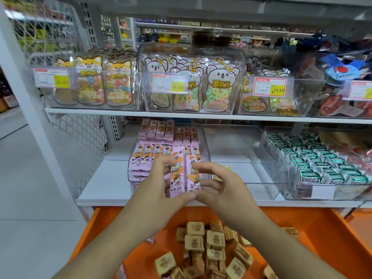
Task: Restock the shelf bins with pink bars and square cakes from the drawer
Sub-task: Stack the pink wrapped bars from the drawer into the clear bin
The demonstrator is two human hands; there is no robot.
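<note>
Both my hands hold a small bunch of pink bars (182, 174) upright at the front of the clear bin (133, 156) on the lower shelf. My left hand (161, 184) grips the bunch from the left, thumb underneath. My right hand (219, 182) curls round it from the right, fingertips on the wrappers. The bin holds several rows of pink bars (161, 141). Below, the open orange drawer (314, 234) holds a heap of tan square cakes (209, 250). A stray pink wrapper (150, 240) lies at the drawer's left.
An empty clear bin (241, 146) stands right of the pink-bar bin, then a bin of green-wrapped cakes (322, 168). The upper shelf (141, 112) carries bins of candy bags with price tags. A white post (30, 97) and wire mesh stand at the left.
</note>
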